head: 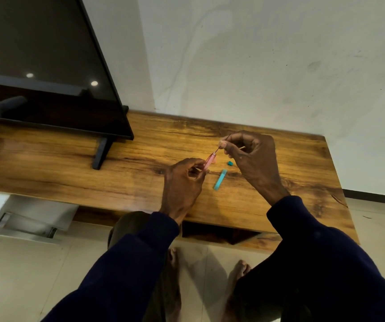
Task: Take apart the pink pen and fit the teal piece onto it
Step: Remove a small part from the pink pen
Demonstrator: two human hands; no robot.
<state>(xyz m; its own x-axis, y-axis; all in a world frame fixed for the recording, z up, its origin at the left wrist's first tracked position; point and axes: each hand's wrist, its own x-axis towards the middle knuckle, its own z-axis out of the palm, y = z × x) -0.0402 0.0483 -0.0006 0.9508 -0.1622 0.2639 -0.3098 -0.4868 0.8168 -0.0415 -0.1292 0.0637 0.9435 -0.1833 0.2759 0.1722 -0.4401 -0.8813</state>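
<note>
The fingers of the right hand [249,152] pinch a thin refill [218,149], which enters the open end of the pink pen [209,161], and the left hand [184,180] pinches the pen body, probably to keep it steady. Below them on the wooden table [140,159] lie a long teal piece [220,179] and a small teal bit [230,162], near enough to take when needed. A dark screen [47,66] stands well apart at the left.

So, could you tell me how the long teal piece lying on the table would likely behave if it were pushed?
The long teal piece looks small and thin, so probably very light. It lies flat on the smooth wooden table, so a nudge would likely slide it. If it is round, which cannot be told here, it may roll.
</note>
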